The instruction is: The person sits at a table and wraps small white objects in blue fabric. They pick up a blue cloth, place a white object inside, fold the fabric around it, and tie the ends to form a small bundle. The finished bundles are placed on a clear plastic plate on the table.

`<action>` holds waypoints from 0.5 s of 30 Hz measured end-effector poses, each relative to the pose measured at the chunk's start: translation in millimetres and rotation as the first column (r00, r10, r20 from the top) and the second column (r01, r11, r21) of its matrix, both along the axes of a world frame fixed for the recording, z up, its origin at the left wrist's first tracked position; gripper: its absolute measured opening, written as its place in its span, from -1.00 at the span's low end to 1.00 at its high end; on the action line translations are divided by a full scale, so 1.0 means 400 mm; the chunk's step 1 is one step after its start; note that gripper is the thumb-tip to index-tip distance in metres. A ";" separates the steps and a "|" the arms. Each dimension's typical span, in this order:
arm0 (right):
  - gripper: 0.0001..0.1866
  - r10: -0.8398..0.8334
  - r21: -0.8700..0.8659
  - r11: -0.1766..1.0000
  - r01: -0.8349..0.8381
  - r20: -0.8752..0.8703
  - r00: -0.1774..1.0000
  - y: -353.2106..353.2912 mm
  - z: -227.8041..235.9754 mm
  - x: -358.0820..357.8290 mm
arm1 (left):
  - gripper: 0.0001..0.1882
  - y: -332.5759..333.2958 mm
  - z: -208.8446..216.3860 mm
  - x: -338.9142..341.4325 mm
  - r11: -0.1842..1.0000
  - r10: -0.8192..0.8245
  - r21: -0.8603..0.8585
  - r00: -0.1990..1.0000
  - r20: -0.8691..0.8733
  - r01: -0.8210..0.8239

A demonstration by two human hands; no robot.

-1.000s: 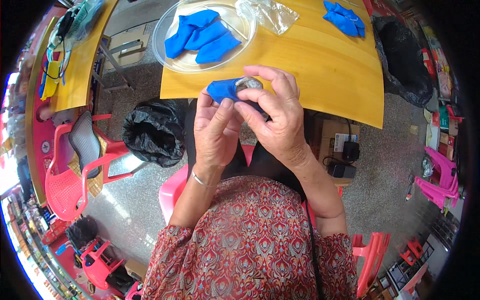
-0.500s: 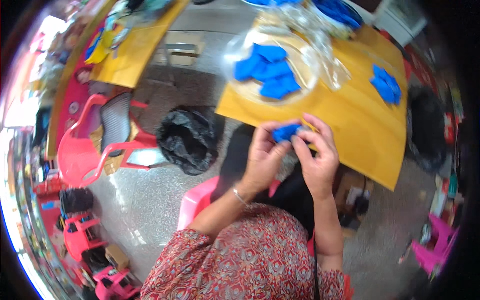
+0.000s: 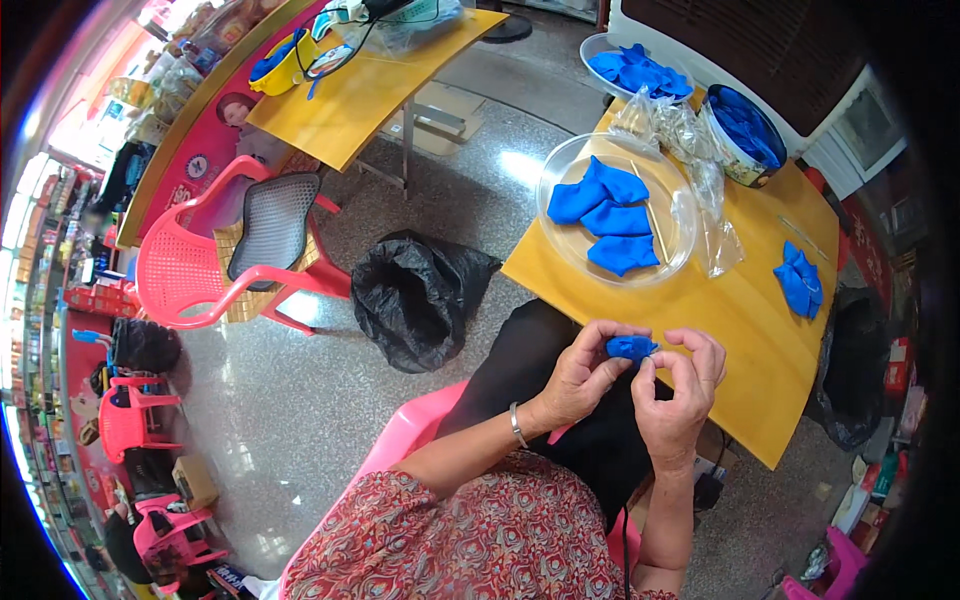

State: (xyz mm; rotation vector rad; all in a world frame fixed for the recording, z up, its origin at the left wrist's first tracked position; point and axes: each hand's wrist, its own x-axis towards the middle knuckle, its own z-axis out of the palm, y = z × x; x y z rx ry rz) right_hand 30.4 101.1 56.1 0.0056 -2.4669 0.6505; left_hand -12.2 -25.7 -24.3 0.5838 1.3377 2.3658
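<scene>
A small, bunched piece of blue cloth (image 3: pixel 631 347) is pinched between the thumb and fingers of my left hand (image 3: pixel 572 378), over my lap by the table's near edge. My right hand (image 3: pixel 678 405) is at the right end of that cloth, thumb and forefinger pressed together in a pinch, its other fingers curled above. What lies between those right fingertips is too small to make out. Beyond my hands, several blue cloth pieces (image 3: pixel 615 218) lie in a clear round plastic tray (image 3: pixel 560 262) with a thin stick (image 3: pixel 652 215).
The yellow table (image 3: pixel 745 340) also bears crumpled clear plastic bags (image 3: pixel 715 225), a blue piece (image 3: pixel 799 281) at right, a bowl of blue pieces (image 3: pixel 640 72) and a tub (image 3: pixel 745 135). A black bag-lined bin (image 3: pixel 415 300) and a pink chair (image 3: pixel 190 255) stand to the left.
My view has shifted, so the table and both hands sit lower and farther right in the picture. The blue cloth stays in my left fingers, with my right fingers still at its end.
</scene>
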 end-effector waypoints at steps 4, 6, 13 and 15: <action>-0.83 0.018 -0.156 0.988 -0.015 0.019 1.000 -0.007 -0.018 0.008 | -0.66 0.010 0.000 -0.002 0.999 0.051 -0.006 0.999 -0.010 -0.051; -0.84 0.029 -0.291 0.956 -0.018 0.034 0.999 -0.009 -0.043 0.006 | -0.65 0.014 -0.002 -0.003 0.999 0.051 -0.002 0.999 0.000 -0.051; -0.85 0.103 -0.421 0.906 -0.047 0.112 0.988 0.018 -0.047 0.008 | -0.66 0.008 -0.006 -0.002 0.999 0.051 -0.012 0.999 0.006 -0.051; -0.86 0.131 -0.444 0.894 -0.058 0.134 0.982 0.033 -0.047 0.014 | -0.65 0.004 -0.004 -0.003 0.999 0.011 -0.040 1.000 0.009 -0.011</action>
